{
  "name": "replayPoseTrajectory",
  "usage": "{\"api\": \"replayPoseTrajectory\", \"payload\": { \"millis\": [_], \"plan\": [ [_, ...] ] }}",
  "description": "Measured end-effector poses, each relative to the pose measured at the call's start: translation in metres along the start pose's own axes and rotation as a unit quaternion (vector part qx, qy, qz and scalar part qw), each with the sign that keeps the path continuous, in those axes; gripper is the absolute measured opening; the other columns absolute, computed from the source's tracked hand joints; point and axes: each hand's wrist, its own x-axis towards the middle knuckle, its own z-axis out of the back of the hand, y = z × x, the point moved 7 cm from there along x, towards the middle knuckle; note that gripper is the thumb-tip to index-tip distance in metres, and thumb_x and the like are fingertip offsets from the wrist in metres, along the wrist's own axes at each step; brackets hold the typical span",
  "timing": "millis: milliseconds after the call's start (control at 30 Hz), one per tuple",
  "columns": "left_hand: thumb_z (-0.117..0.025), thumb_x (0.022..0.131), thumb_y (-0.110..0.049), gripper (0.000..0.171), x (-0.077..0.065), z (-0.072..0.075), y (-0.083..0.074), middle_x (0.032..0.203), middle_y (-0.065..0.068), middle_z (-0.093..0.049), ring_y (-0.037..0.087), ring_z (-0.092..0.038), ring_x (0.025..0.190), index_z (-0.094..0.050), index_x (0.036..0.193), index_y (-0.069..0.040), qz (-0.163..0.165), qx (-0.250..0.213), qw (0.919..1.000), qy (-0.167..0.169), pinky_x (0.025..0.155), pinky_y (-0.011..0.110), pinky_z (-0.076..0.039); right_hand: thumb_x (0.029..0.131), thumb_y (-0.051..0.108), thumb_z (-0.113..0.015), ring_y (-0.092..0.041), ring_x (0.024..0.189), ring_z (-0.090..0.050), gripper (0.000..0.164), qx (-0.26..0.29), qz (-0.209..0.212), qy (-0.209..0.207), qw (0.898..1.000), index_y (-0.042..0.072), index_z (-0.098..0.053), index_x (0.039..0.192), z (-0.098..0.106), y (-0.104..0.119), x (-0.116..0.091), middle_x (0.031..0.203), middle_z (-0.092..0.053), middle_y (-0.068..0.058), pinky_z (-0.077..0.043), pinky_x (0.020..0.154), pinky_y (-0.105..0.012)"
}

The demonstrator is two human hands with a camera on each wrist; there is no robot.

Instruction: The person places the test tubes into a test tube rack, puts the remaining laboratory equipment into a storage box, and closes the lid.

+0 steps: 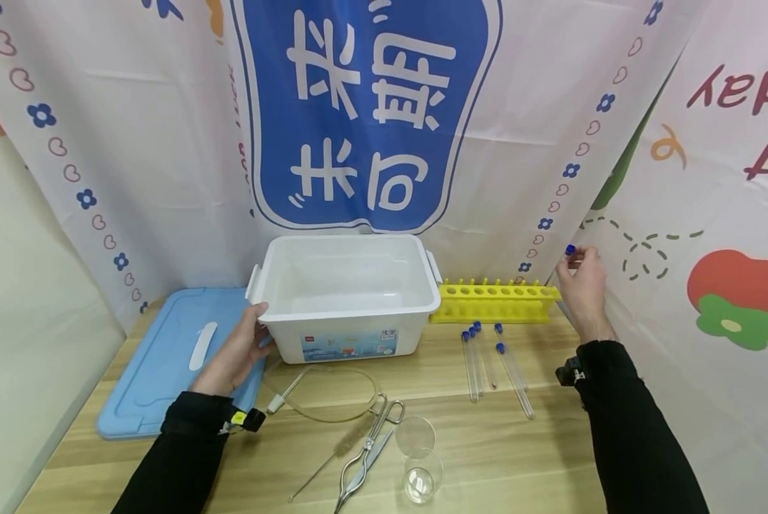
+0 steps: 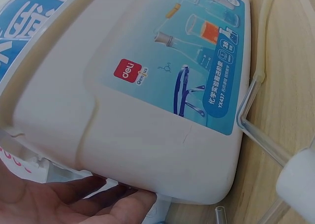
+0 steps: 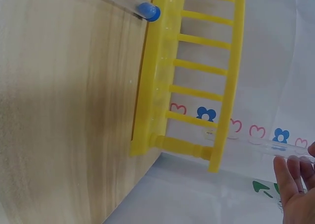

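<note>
At the right, my right hand [image 1: 582, 289] pinches a clear test tube by its blue-capped end [image 1: 570, 250]. In the right wrist view the test tube [image 3: 268, 145] reaches from the fingers toward the end of the yellow test tube rack [image 3: 142, 96], its tip overlapping the rack's upper bar. My left hand [image 1: 235, 350] grips the left end of the white plastic box [image 1: 352, 318], fingers below the rim. Several blue-capped test tubes [image 1: 515, 385] lie on the table in front of the rack.
Left of the box lies a blue lid [image 1: 159, 364] with a white handle. Nearer me are rubber tubing [image 1: 332, 417] with a glass tube, metal tongs [image 1: 374, 428], a clear round dish [image 1: 415, 435] and a small glass beaker [image 1: 420, 484]. A printed cloth [image 1: 512, 143] hangs behind.
</note>
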Motion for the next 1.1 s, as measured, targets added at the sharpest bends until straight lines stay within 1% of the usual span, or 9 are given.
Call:
{"api": "replayPoseTrajectory", "payload": {
  "millis": [167, 333, 467, 667, 867, 1100],
  "plan": [
    [-0.024, 0.124, -0.056, 0.085, 0.0, 0.001, 0.003, 0.199, 0.022, 0.011, 0.045, 0.008, 0.186, 0.016, 0.188, -0.018, 0.005, 0.002, 1.0, -0.003, 0.149, 0.074, -0.01, 0.124, 0.019, -0.051, -0.043, 0.149, -0.061, 0.046, -0.003, -0.005, 0.012, 1.0, -0.001, -0.046, 0.165, -0.007, -0.006, -0.002, 0.162, -0.058, -0.027, -0.058, 0.126, -0.06],
    [-0.023, 0.123, -0.057, 0.087, 0.001, 0.001, 0.003, 0.198, 0.023, 0.013, 0.045, 0.01, 0.186, 0.018, 0.188, -0.016, 0.008, 0.002, 1.0, -0.005, 0.149, 0.073, -0.008, 0.124, 0.018, -0.051, -0.044, 0.15, -0.061, 0.048, -0.007, -0.006, 0.025, 1.0, -0.002, -0.044, 0.167, -0.012, -0.01, -0.001, 0.162, -0.058, -0.029, -0.059, 0.126, -0.06],
    [-0.025, 0.123, -0.059, 0.088, 0.001, 0.001, 0.003, 0.198, 0.022, 0.012, 0.045, 0.009, 0.186, 0.018, 0.188, -0.017, 0.007, 0.002, 0.9999, -0.009, 0.149, 0.074, -0.008, 0.123, 0.015, -0.051, -0.046, 0.15, -0.06, 0.05, -0.009, -0.007, 0.037, 0.999, -0.004, -0.043, 0.168, -0.015, -0.012, 0.0, 0.162, -0.057, -0.031, -0.058, 0.127, -0.061],
    [-0.027, 0.123, -0.059, 0.089, 0.001, 0.0, 0.003, 0.198, 0.021, 0.012, 0.044, 0.009, 0.186, 0.017, 0.188, -0.018, 0.007, 0.003, 0.9999, -0.01, 0.149, 0.074, -0.008, 0.121, 0.013, -0.053, -0.047, 0.148, -0.061, 0.049, -0.009, -0.009, 0.052, 0.999, -0.006, -0.044, 0.166, -0.019, -0.015, -0.001, 0.159, -0.058, -0.032, -0.059, 0.125, -0.061],
    [-0.026, 0.124, -0.06, 0.088, 0.0, 0.0, 0.003, 0.198, 0.023, 0.013, 0.045, 0.01, 0.186, 0.017, 0.188, -0.017, 0.005, 0.006, 1.0, -0.005, 0.149, 0.075, -0.007, 0.121, 0.011, -0.052, -0.047, 0.148, -0.061, 0.049, -0.016, -0.016, 0.059, 0.998, -0.007, -0.044, 0.166, -0.021, -0.02, -0.001, 0.159, -0.058, -0.033, -0.059, 0.125, -0.061],
    [-0.027, 0.123, -0.058, 0.088, 0.001, 0.001, 0.003, 0.198, 0.024, 0.009, 0.045, 0.007, 0.186, 0.015, 0.188, -0.016, 0.001, 0.003, 1.0, -0.007, 0.149, 0.075, -0.009, 0.121, 0.012, -0.051, -0.047, 0.149, -0.06, 0.049, -0.016, -0.028, 0.062, 0.998, -0.006, -0.043, 0.166, -0.025, -0.025, -0.002, 0.16, -0.057, -0.032, -0.059, 0.124, -0.06]
  ]
}}
